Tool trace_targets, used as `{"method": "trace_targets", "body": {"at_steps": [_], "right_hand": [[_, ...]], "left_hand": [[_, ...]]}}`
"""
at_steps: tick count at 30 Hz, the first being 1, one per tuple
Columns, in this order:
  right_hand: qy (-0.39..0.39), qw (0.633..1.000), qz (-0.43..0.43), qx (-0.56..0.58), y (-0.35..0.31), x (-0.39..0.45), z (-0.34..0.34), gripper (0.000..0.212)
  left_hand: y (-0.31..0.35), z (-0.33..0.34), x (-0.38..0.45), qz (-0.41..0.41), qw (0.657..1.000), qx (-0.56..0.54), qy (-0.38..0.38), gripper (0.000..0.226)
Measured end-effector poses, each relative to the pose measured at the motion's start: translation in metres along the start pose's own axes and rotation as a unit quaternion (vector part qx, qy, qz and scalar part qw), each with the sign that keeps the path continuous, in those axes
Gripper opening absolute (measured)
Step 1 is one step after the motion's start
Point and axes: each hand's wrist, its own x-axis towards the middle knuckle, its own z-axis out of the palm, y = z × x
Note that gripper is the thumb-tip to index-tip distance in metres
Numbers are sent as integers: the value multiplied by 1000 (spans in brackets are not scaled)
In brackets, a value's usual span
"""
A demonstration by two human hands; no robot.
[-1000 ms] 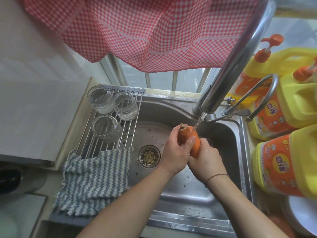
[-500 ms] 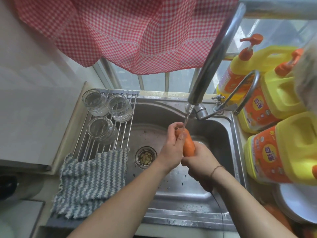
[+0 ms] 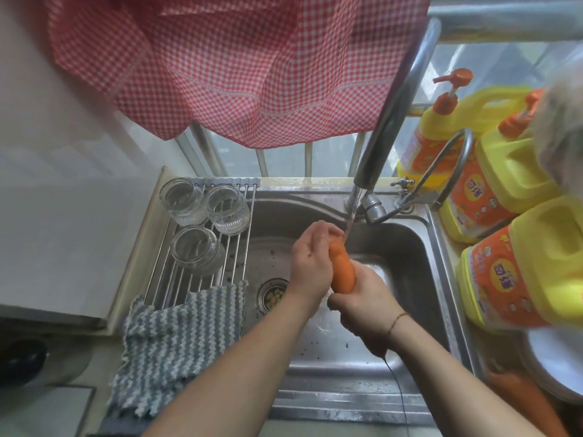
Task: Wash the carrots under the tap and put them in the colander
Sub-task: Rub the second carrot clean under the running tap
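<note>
Right hand (image 3: 362, 305) clenched around lower end of carrot (image 3: 342, 271), held upright over the sink (image 3: 419, 247) under the tap (image 3: 367, 171) stream. Left hand (image 3: 310, 257) curled, fingers wrapped on the carrot's upper part.

Stainless steel sink (image 3: 419, 247), set in counter. Roll-up drying rack (image 3: 202, 279) across left side, carrying 3 upturned glass jars (image 3: 197, 250) and a grey striped cloth (image 3: 176, 348) draped over its near end. Right ledge: 3 yellow detergent bottles (image 3: 536, 272), white plate (image 3: 555, 367).
</note>
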Motion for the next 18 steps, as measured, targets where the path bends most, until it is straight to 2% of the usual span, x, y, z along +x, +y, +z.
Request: {"method": "trace_targets", "body": {"at_steps": [3, 6, 9, 12, 16, 18], "right_hand": [[-73, 990, 34, 118, 3, -6, -14, 30], [-124, 966, 36, 224, 8, -11, -22, 35], [-155, 953, 28, 260, 11, -12, -29, 35], [-181, 946, 22, 269, 13, -10, -36, 39], [-213, 931, 30, 295, 12, -6, -41, 42], [-222, 929, 44, 294, 10, -4, -39, 46]], "left_hand": [[6, -11, 1, -12, 991, -45, -123, 34], [6, -18, 1, -33, 974, -105, -197, 29], [10, -17, -2, -52, 966, -150, -205, 32], [13, -12, -7, -72, 967, -174, -173, 35], [11, -5, -18, -103, 976, -133, -139, 43], [9, -1, -24, -130, 975, -119, -134, 56]]}}
